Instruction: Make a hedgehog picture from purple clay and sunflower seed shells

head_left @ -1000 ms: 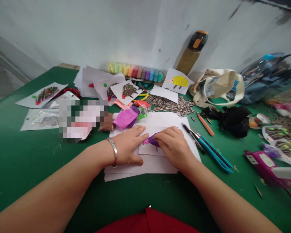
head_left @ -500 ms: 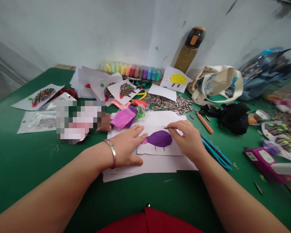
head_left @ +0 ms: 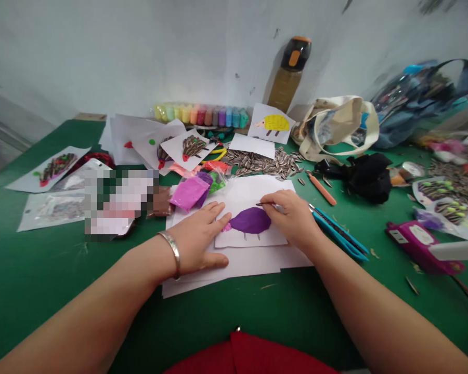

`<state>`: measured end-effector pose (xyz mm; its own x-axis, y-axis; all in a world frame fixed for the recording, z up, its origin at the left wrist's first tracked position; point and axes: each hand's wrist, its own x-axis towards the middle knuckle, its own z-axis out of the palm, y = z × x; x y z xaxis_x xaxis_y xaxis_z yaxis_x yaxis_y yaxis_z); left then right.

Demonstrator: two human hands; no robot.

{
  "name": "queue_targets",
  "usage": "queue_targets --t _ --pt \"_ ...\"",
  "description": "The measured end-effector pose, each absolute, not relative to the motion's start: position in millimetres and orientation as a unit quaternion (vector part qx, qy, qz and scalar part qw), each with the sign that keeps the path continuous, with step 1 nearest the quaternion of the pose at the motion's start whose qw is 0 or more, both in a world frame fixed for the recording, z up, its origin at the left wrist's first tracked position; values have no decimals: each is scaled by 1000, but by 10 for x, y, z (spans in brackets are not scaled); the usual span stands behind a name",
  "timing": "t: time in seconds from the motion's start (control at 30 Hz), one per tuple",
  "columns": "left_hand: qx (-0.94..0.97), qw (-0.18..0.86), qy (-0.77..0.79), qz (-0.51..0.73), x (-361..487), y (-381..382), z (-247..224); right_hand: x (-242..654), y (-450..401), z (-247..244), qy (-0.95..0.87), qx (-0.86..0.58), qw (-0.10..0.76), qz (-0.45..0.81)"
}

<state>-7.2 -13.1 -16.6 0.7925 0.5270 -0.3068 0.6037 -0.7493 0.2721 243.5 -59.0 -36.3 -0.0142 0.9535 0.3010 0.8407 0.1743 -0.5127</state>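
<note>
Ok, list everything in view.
Table: one, green, beneath
Top card: one, white, centre
Shape: one, purple, on top card
Sheets: several, white, under top card
Seeds: many, grey-brown, beyond sheets
Packets: several, mixed, left of seeds
Packet row: one, multicoloured, by wall
Decorated cards: several, mixed, sides and back
Bottle: one, brownish, by wall
Tote: one, cream, back right
Bag: one, blue, back right
Bundle: one, black, right
Stick: one, orange, right
Tool: one, blue, right
Device: one, magenta, right
Pouches: two, silvery, left
Pixelated item: one, pale, left
Garment: one, red, bottom
Bracelet: one, silver, left wrist
Left hand: one, on sheets
Right hand: one, pinching a seed
</note>
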Motion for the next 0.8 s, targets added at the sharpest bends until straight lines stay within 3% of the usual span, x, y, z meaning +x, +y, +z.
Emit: queue_targets --t 0.5,0.8 --pt "951 155 266 -38 -236 -70 -311 2454 -527 -407 -693 -663 247 135" --pt "937 130 310 -95 -18 -216 -180 2459 -509 -424 -711 -654 232 115"
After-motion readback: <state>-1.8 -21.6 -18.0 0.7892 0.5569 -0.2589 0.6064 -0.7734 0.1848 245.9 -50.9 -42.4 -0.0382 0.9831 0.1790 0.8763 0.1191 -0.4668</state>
